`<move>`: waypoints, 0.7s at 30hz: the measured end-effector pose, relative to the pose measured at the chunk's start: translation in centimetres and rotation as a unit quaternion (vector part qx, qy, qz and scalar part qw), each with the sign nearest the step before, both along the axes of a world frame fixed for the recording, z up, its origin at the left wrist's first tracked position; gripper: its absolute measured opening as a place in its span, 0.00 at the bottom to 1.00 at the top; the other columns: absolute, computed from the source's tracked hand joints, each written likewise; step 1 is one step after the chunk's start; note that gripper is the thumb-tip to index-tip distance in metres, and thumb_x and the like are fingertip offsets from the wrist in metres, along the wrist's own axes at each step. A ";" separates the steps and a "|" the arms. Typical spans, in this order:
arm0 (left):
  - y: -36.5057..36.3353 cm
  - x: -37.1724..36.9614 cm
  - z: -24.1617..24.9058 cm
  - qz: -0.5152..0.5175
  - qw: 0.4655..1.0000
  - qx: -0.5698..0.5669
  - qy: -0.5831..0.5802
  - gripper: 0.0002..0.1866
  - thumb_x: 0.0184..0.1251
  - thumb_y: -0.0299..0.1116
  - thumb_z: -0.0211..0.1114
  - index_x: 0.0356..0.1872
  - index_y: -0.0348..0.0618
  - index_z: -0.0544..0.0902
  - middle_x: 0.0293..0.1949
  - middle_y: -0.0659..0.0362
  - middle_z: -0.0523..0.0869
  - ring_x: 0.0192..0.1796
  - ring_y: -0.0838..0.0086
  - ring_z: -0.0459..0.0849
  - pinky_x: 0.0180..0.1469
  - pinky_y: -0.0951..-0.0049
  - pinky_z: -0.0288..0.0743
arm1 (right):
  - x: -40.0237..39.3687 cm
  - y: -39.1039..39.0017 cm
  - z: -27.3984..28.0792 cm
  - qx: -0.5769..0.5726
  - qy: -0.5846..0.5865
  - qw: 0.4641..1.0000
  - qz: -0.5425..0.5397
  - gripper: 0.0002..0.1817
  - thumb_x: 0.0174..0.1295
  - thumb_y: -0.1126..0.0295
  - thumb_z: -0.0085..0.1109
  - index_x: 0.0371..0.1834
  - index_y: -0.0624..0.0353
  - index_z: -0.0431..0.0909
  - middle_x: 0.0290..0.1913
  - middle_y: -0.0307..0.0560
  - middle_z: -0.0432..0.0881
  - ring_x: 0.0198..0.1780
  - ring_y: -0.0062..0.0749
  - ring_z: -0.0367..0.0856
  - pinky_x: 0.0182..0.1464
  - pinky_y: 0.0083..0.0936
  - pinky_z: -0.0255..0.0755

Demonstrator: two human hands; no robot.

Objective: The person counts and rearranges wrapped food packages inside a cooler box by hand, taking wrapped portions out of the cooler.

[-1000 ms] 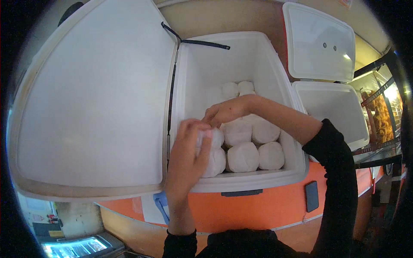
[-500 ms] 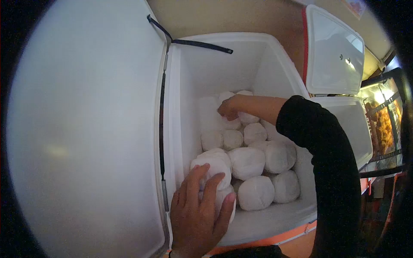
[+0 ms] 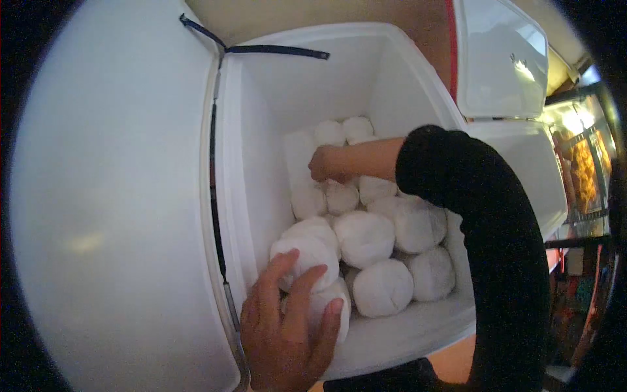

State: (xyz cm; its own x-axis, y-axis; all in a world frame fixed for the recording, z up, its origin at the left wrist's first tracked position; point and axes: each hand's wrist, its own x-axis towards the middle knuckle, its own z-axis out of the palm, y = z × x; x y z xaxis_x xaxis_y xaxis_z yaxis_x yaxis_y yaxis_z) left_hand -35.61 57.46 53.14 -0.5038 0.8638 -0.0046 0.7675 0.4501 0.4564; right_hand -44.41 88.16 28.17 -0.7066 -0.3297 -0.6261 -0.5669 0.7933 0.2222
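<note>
Bundles (image 3: pixel 383 287), white and rounded, lie in an open white chest (image 3: pixel 313 85), its lid (image 3: pixel 117 183) raised past the left edge, with a smaller chest (image 3: pixel 516 176) and a blurred, lit case (image 3: pixel 583 170) beyond the right. At the near left corner, the left grip (image 3: pixel 284 330) spreads over two bundles, partly hiding them. Toward the far edge, the right grip (image 3: pixel 330 163) curls with fingertips hidden; I cannot tell whether it pinches anything.

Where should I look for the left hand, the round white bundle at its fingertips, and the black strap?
Left hand (image 3: pixel 282 330): head view, on the back of the hand.
Round white bundle (image 3: pixel 309 253): head view, on its upper face.
Black strap (image 3: pixel 277 49): head view, on its longer stretch.
</note>
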 end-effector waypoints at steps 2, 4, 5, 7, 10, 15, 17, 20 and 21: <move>0.2 0.2 0.1 -0.004 1.000 -0.001 -0.004 0.18 0.69 0.44 0.60 0.52 0.46 0.82 0.60 0.46 0.76 0.62 0.47 0.76 0.64 0.51 0.69 | 0.2 1.3 -0.5 -0.157 0.050 0.984 -0.063 0.34 0.40 0.64 0.80 0.55 0.52 0.79 0.54 0.49 0.81 0.59 0.47 0.79 0.59 0.46 0.74; 0.2 0.0 -0.4 -0.006 1.000 0.012 -0.003 0.17 0.70 0.44 0.60 0.52 0.46 0.82 0.60 0.46 0.77 0.62 0.47 0.76 0.64 0.51 0.69 | -2.1 -1.1 6.7 -0.064 -0.056 0.983 -0.162 0.36 0.41 0.66 0.78 0.59 0.54 0.75 0.52 0.53 0.81 0.56 0.52 0.80 0.59 0.50 0.73; 0.1 -0.2 -0.8 -0.003 1.000 0.023 0.001 0.17 0.69 0.42 0.61 0.52 0.44 0.82 0.59 0.47 0.76 0.62 0.50 0.77 0.62 0.52 0.69 | -2.1 -0.8 9.1 -0.136 -0.018 0.964 -0.227 0.39 0.40 0.68 0.77 0.61 0.54 0.72 0.52 0.53 0.81 0.56 0.54 0.79 0.57 0.51 0.73; 0.0 -0.1 -1.2 -0.001 0.999 0.036 0.004 0.16 0.68 0.40 0.62 0.51 0.43 0.82 0.59 0.48 0.76 0.62 0.52 0.77 0.61 0.54 0.69 | -0.9 -0.4 15.6 -0.248 0.007 0.917 -0.313 0.44 0.40 0.68 0.77 0.65 0.53 0.66 0.51 0.55 0.81 0.54 0.55 0.79 0.55 0.51 0.72; -0.1 -0.1 -1.3 0.019 0.999 0.048 -0.004 0.15 0.67 0.39 0.62 0.51 0.46 0.82 0.58 0.49 0.77 0.60 0.53 0.77 0.60 0.54 0.69 | 3.5 0.8 21.9 -0.405 0.052 0.848 -0.340 0.43 0.45 0.60 0.76 0.66 0.52 0.66 0.50 0.54 0.80 0.51 0.49 0.79 0.54 0.43 0.71; -0.3 -0.3 -1.7 0.001 0.996 0.085 0.004 0.14 0.69 0.39 0.61 0.50 0.45 0.82 0.57 0.50 0.77 0.58 0.52 0.78 0.59 0.55 0.70 | 16.7 -5.0 26.3 -0.555 -0.037 0.650 -0.518 0.36 0.51 0.55 0.76 0.62 0.50 0.69 0.48 0.49 0.81 0.51 0.35 0.79 0.54 0.33 0.71; -0.3 -0.1 -1.6 0.003 0.996 0.085 0.009 0.14 0.70 0.39 0.61 0.50 0.45 0.82 0.57 0.50 0.77 0.58 0.52 0.78 0.59 0.55 0.70 | 19.9 -8.7 24.5 -0.596 -0.012 0.576 -0.559 0.35 0.53 0.53 0.76 0.61 0.51 0.69 0.46 0.50 0.82 0.50 0.35 0.79 0.55 0.34 0.71; -0.2 0.4 -1.5 0.001 0.997 0.079 0.019 0.14 0.70 0.39 0.60 0.51 0.44 0.82 0.58 0.49 0.77 0.59 0.52 0.77 0.60 0.55 0.69 | 22.8 -12.6 21.0 -0.635 0.025 0.503 -0.586 0.31 0.55 0.50 0.74 0.55 0.54 0.72 0.47 0.52 0.80 0.53 0.40 0.78 0.57 0.36 0.71; -0.2 0.4 -1.4 0.000 0.997 0.076 0.024 0.14 0.70 0.39 0.60 0.51 0.44 0.81 0.58 0.49 0.76 0.60 0.52 0.76 0.61 0.55 0.69 | 23.1 -13.2 20.7 -0.654 0.051 0.473 -0.588 0.29 0.56 0.48 0.72 0.50 0.56 0.75 0.50 0.55 0.79 0.57 0.45 0.77 0.59 0.38 0.71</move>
State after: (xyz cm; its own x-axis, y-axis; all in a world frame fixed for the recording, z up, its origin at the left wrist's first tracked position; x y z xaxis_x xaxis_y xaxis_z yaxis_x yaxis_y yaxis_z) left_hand -35.18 57.24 51.73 -0.5007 0.8526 0.1499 0.7898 0.3790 0.4823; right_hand -21.29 74.98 48.91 -0.8880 0.2699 -0.3723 0.3975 0.0437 -0.9166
